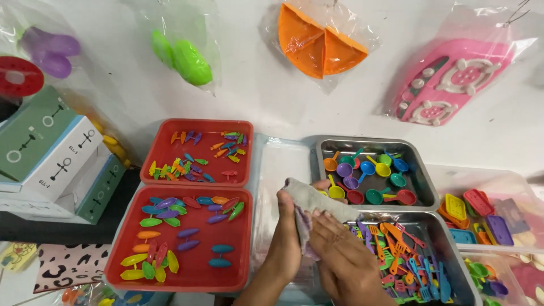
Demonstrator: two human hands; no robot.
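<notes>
two red trays (pixel 195 170) sit stacked at nine o'clock of the hands, two steel trays (pixel 422 181) at three o'clock, all holding small coloured plastic toy pieces. four bagged toys lie along the twelve o'clock side of the white tabletop (pixel 255 85), with open room between them. a narrow bare strip separates the red and steel trays. one grey cloth (pixel 309 201) sits in that strip, over the steel tray's near corner. the left hand (pixel 289 226) has its fingers curled closed around the cloth; the right hand (pixel 345 255) lies flat, fingers spread, pressing on it.
</notes>
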